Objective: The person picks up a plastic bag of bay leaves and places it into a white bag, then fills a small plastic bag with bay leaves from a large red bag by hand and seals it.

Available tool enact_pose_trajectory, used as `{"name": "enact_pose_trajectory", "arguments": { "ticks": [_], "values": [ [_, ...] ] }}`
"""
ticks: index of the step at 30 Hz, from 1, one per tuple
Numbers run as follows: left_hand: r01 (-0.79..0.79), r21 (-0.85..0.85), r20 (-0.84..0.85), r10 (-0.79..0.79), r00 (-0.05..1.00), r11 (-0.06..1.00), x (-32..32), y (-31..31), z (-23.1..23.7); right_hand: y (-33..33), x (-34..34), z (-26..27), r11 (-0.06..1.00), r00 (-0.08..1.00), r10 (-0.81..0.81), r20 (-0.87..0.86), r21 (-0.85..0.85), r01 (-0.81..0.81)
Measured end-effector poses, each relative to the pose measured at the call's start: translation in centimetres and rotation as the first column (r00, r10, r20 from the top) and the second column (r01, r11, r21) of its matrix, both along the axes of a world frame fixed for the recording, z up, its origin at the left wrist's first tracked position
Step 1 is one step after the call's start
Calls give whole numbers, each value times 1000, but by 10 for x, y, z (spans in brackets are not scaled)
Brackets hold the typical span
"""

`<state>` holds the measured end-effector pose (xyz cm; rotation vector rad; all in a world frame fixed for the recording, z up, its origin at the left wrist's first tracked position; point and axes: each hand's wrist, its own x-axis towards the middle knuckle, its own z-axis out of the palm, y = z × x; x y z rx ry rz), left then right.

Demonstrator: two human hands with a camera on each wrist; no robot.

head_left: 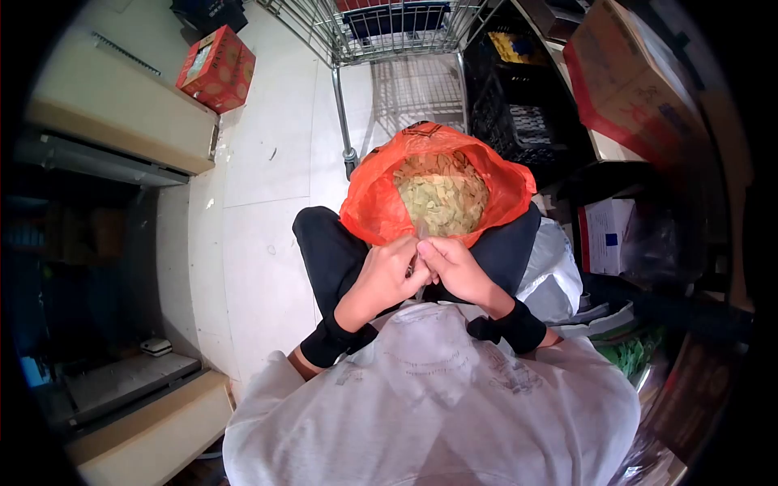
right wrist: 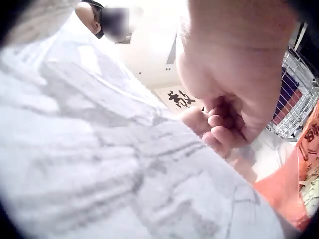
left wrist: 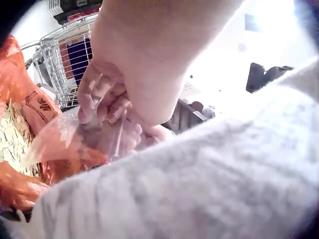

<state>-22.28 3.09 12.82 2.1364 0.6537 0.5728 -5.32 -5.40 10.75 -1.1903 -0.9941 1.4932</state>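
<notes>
An orange-red plastic bag (head_left: 369, 194) stands open between the knees, holding many pale, flat dried pieces (head_left: 446, 198). At its near edge the left hand (head_left: 387, 271) and right hand (head_left: 460, 271) meet, fingertips together. A clear plastic bag (left wrist: 65, 139) hangs from the left hand (left wrist: 107, 99) in the left wrist view, its film pinched in curled fingers. The right hand (right wrist: 229, 114) curls its fingers at the same clear film (right wrist: 264, 152) in the right wrist view. What the clear bag holds, if anything, cannot be told.
A wire trolley (head_left: 397, 53) stands beyond the orange bag. A red box (head_left: 217, 69) is at the back left. Black crates (head_left: 519, 121), a cardboard box (head_left: 636, 85) and a white plastic bag (head_left: 551, 271) are on the right.
</notes>
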Motion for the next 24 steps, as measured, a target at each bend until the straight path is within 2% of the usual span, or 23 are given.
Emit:
{"name": "enact_pose_trajectory", "arguments": {
  "ticks": [3,5,8,10,13,17,23,24],
  "values": [
    [-3,24,48,2,999,1000,0,-18,10,-11,-5,9,997,995,-41,90,74,35],
    [-6,28,75,4,997,1000,-3,-23,8,-14,-9,23,993,996,-64,70,103,56],
    [-11,-5,113,12,993,1000,-6,-32,4,-25,-11,26,999,993,-31,114,36,27],
    [-19,1,123,18,992,1000,-9,-35,2,-27,-13,16,998,967,-3,254,67,-15],
    [-18,46,141,12,990,999,-12,-37,-3,-31,-22,16,1000,983,-7,184,-18,10],
    [-27,51,131,20,991,998,-17,-38,-6,-30,-23,21,998,982,35,185,-48,-27],
    [-16,1,159,15,987,1000,-20,-31,-7,-23,-22,13,997,992,73,103,-43,-69],
    [0,-63,131,8,991,998,-22,-31,-6,-23,-21,14,995,991,89,103,-56,-83]
  ]
}}
